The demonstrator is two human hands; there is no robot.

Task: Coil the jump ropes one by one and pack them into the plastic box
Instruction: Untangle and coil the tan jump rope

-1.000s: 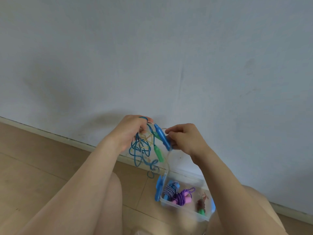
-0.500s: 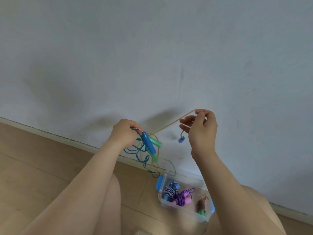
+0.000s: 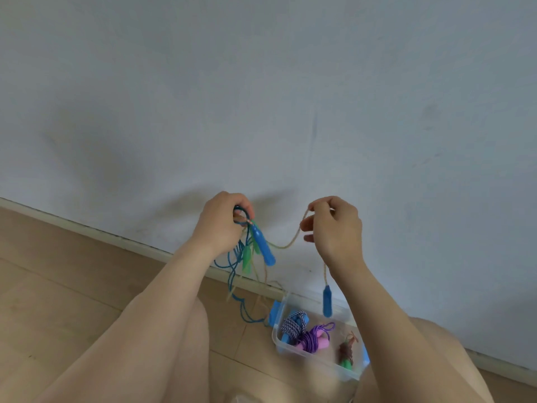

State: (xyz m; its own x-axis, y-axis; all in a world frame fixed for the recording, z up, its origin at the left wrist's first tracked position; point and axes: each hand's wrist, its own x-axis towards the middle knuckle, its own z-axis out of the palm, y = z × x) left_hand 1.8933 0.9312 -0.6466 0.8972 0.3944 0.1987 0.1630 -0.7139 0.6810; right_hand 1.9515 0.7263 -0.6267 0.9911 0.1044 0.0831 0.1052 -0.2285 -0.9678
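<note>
Three coiled jump ropes already sit in plastic box on floor, w/ left hand clutching tangled blue rope & right hand pinching tan rope, both uncoiled.

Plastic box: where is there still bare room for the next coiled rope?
The clear plastic box has bare floor along its far wall, between the striped rope coil and the brown rope. Its near-left end is crowded by that coil and the purple rope.

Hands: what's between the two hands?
A tan rope sags between the left hand and right hand, seen in the head view.
</note>
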